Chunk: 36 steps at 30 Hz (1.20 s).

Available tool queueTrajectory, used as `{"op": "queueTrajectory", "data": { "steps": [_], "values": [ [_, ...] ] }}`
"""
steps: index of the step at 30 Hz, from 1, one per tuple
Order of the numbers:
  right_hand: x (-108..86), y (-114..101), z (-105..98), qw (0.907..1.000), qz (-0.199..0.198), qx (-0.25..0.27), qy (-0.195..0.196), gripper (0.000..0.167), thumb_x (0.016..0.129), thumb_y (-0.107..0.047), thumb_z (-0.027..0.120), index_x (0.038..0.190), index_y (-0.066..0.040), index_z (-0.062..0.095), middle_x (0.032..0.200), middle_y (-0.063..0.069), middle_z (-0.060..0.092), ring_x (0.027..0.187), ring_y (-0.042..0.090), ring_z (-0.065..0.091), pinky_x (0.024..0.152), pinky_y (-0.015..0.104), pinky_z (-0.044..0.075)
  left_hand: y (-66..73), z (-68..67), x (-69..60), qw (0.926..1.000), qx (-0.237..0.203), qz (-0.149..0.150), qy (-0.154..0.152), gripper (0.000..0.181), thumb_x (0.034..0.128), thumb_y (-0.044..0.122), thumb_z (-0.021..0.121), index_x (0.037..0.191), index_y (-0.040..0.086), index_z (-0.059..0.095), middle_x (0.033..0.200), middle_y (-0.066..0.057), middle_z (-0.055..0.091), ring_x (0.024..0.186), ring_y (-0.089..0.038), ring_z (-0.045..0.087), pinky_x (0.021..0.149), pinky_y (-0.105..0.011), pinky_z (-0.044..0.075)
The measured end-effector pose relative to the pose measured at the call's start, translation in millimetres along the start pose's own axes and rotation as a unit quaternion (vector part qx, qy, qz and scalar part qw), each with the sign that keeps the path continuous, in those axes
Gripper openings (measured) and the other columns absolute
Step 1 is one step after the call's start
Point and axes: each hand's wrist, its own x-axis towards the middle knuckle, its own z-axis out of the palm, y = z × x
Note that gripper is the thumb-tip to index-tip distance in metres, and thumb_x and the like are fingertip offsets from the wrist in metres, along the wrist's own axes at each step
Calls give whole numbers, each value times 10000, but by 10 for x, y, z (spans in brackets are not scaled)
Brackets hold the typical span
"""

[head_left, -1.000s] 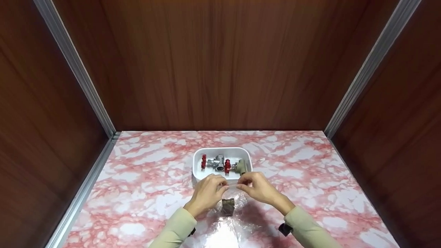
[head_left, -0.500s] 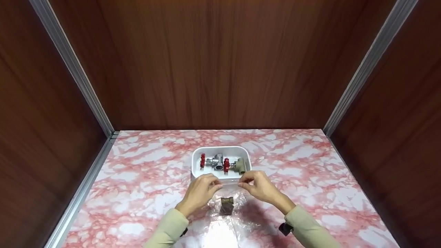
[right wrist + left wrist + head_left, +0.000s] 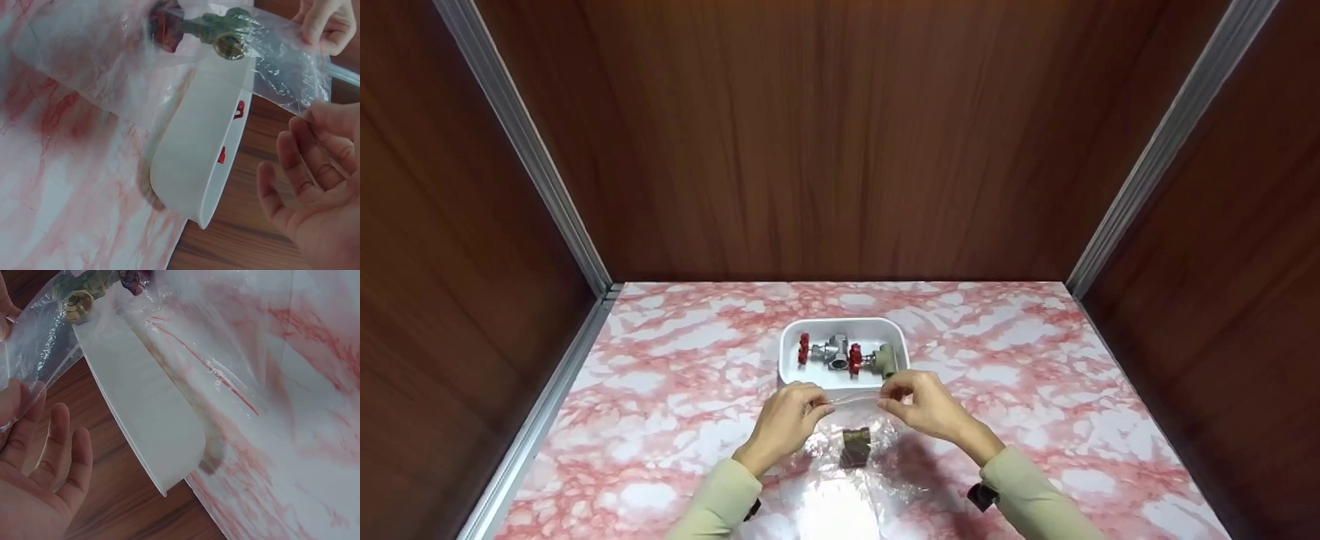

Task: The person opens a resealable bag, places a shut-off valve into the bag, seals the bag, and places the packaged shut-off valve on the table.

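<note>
A clear plastic bag (image 3: pixel 862 414) hangs between my two hands, with a brass valve (image 3: pixel 855 447) inside it. The valve's red handwheel (image 3: pixel 166 26) shows through the plastic in the right wrist view. At the bag's upper left edge, my left hand (image 3: pixel 786 420) pinches the film between thumb and fingers. My right hand (image 3: pixel 928 407) pinches the same edge on the other side, its remaining fingers loosely bent in the right wrist view. Just beyond the hands stands a white tray (image 3: pixel 844 324) holding a silver valve (image 3: pixel 835 352) and an olive-coloured valve (image 3: pixel 883 361), both with red handwheels.
The table top (image 3: pixel 675 405) has a red and white marbled cover. Brown wood-grain panels (image 3: pixel 840 150) enclose it at the back and both sides, with metal rails at the corners. A bright glare lies on the plastic near the front edge.
My left hand has moved left, away from the right hand, so a wider stretch of the bag's edge spans between them. The right hand has stayed nearly in place.
</note>
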Motion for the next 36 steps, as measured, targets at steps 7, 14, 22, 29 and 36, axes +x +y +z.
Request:
{"op": "queueTrajectory", "data": {
  "steps": [7, 14, 22, 29, 36],
  "values": [
    [78, -110, 74, 9987, -17, -184, -475, 201, 929, -85, 790, 1119, -20, 768, 973, 12, 748, 839, 125, 680, 777, 352, 601, 37, 23, 33, 9998, -86, -122, -133, 72, 954, 229, 788, 887, 206, 777, 853, 111, 681, 783, -89, 582, 709, -310, 514],
    [171, -193, 180, 9937, -352, -928, -521, 134, 923, -104, 808, 1048, -58, 796, 968, 6, 755, 879, 121, 684, 823, 342, 598, 46, 26, 47, 9995, -243, -121, -189, 63, 962, 224, 782, 917, 180, 789, 900, 76, 723, 801, -99, 631, 729, -320, 551],
    [149, -184, 221, 9888, -708, -1296, -224, 74, 884, -77, 838, 953, -91, 814, 914, -16, 740, 875, 150, 664, 809, 348, 582, -11, -3, -28, 9993, -255, -257, -96, 57, 970, 231, 774, 929, 193, 774, 899, 101, 712, 796, -81, 631, 721, -321, 542],
    [103, -197, 210, 9907, -728, -1141, -135, 71, 878, -61, 839, 945, -70, 816, 902, -9, 738, 848, 143, 667, 778, 320, 584, -30, -10, -84, 9993, -348, -146, 57, 73, 973, 201, 771, 941, 136, 782, 891, 93, 712, 810, -76, 639, 745, -334, 549],
    [65, -240, 215, 9901, -661, -1226, -149, 78, 878, -67, 840, 946, -90, 811, 900, -11, 744, 847, 126, 675, 777, 318, 589, -24, -2, -95, 9989, -435, -141, 43, 32, 966, 153, 775, 945, 177, 777, 900, 83, 720, 821, -81, 648, 771, -352, 563]
  ]
}}
